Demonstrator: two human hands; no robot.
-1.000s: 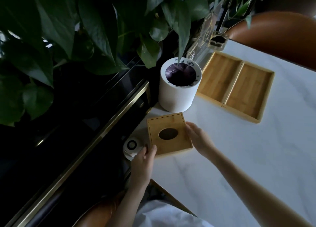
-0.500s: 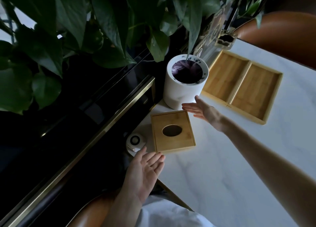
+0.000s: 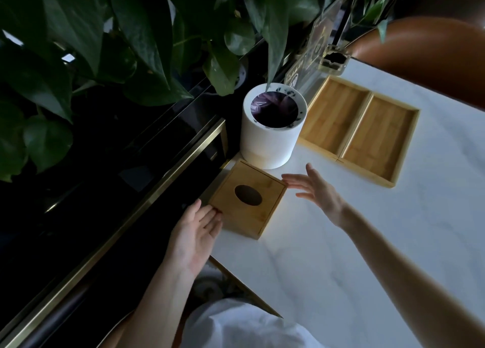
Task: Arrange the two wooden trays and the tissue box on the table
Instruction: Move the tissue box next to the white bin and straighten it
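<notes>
Both hands are spread wide and holding nothing: the left hand (image 3: 195,233) lies palm up at the worktop's left edge, fingertips at the near left corner of the box (image 3: 248,198), while the right hand (image 3: 313,190) hovers flat, fingers splayed, its fingertips just at the box's right corner. Whether either hand truly touches the wood, I cannot tell.

The worktop (image 3: 354,256) is white marble with faint grey veining and a brass-coloured rim along its near edge. It is bright on the right and dim toward the left. Past its left edge runs a glossy black ledge (image 3: 126,180) with a gold trim strip, and above that hang big dark green leaves (image 3: 136,33). A brown leather seat back (image 3: 425,54) curves behind the far right corner.

The box is pale wood, square-topped, with a dark oval opening in its lid. It sits turned at an angle near the left edge, just in front of a white cylindrical pot (image 3: 270,138) with a dark inside. Beyond the pot, the two trays (image 3: 359,130) lie side by side, long edges touching, shallow and rimmed, grain running lengthwise, toward the far edge. A clear acrylic stand (image 3: 333,62) sits at the far edge behind them.

The left forearm comes up from below, the right reaches in from the lower right, both bare. A white garment (image 3: 244,324) shows at the bottom.
</notes>
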